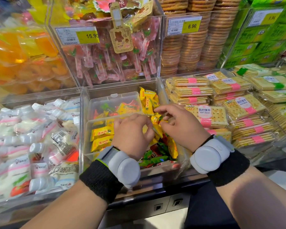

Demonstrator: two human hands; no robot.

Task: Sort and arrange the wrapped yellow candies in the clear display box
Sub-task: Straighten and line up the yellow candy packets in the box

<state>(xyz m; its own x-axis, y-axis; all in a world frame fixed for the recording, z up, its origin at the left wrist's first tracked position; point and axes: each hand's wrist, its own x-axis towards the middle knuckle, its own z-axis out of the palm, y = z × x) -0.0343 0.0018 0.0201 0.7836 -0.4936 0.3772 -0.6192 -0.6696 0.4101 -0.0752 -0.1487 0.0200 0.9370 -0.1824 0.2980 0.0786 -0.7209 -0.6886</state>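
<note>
A clear display box [82, 123] in the middle of the shelf holds yellow wrapped candies [101, 132] mixed with green and red ones [155, 156]. Two smaller clear trays sit inside it, the far one [112, 98] holding mixed candies. More yellow candies [147, 103] stand upright at the box's back right. My left hand [132, 134] is over the near tray, fingers curled on a yellow candy [157, 129]. My right hand [180, 124] hovers beside it, fingers bent over the same candy pile; whether it holds one is hidden.
Left bin holds white pouch drinks [40, 138]. Right bin holds stacked soda cracker packs [221, 113]. Behind stand clear bins of pink lollipops [114, 60], orange jellies [23, 60] and round biscuits [196, 43]. The shelf's dark front edge [155, 192] runs below the box.
</note>
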